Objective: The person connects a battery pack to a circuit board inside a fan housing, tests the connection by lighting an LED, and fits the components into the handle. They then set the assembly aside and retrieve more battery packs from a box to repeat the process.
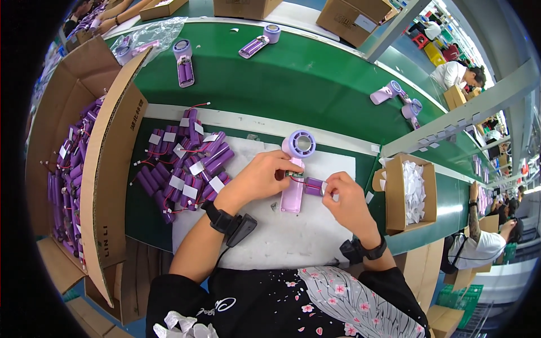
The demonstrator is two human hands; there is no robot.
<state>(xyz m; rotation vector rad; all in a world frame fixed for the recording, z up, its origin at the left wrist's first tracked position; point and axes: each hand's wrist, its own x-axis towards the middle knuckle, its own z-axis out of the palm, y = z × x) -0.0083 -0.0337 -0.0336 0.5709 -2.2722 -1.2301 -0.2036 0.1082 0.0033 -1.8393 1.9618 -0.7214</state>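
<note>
A lilac handheld fan (291,194) lies with its round head away from me and its handle shell uncovered. At its neck a small green circuit board (293,174) shows. My left hand (260,176) is closed there, thumb and forefinger pressed at the board; fingers partly cover what they grip. Beside the shell, a purple battery pack (313,186) with a white patch lies across, its lead running toward the board. My right hand (347,197) pinches the pack's right end at the white patch.
Many purple battery packs (186,169) are heaped at left, beside a large carton (115,169) full of more. At right stands a small box (410,194) of white paper pieces. Several fans (183,65) lie along the green belt (242,84). A metal post (451,115) rises at right.
</note>
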